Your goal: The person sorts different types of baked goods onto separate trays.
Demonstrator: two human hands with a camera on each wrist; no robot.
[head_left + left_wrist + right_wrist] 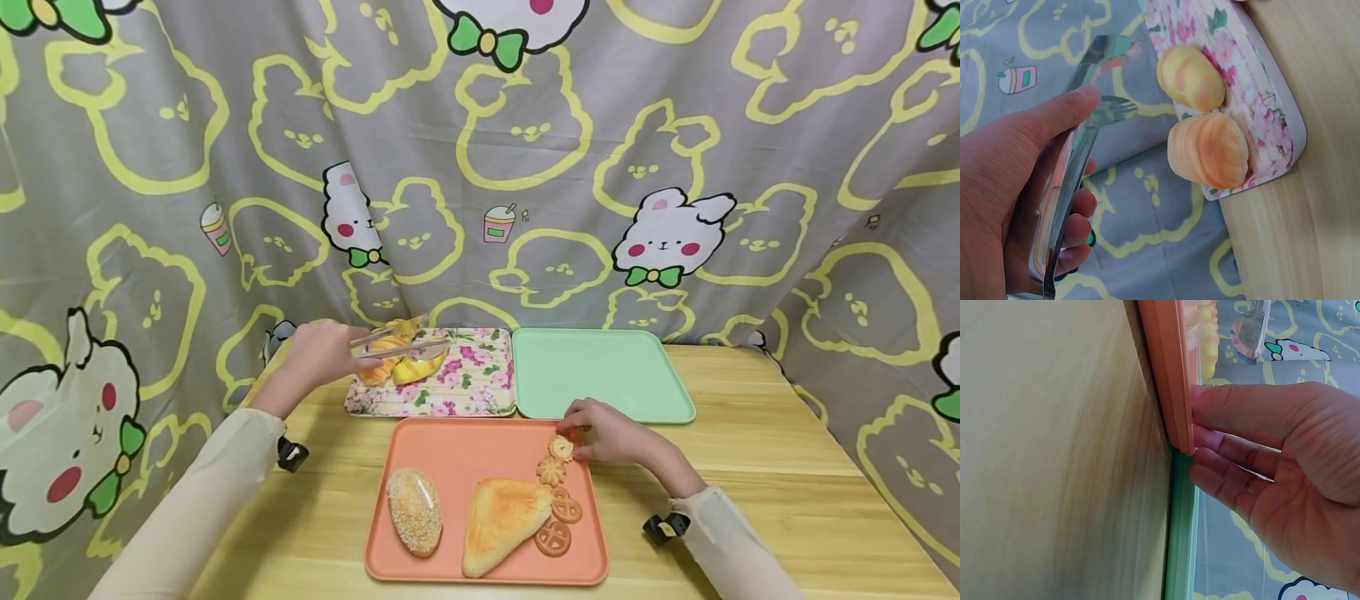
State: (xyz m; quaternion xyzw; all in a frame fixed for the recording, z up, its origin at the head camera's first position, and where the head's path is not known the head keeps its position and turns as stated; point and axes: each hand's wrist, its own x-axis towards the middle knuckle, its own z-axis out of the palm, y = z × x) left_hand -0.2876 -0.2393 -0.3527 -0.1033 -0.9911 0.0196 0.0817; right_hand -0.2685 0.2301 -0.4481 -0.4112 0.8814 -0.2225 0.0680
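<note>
The left hand is holding tongs by the far-left floral tray, its grip curling firmly round them; their tips are standing apart, with nothing between. A yellow bread and a ridged bread are lying on that tray. The right hand is bending its fingers at the coral tray's far right corner, beside a round cookie; whether that grip is enclosing anything cannot be told. The step in hand is seemingly positioning the tongs; the next move is probably calling for aligning their tips with one bread. The head view is overlapping tongs and breads; the left wrist view is showing a gap and one forked tip. The right wrist view is showing fingertips by the coral rim.
</note>
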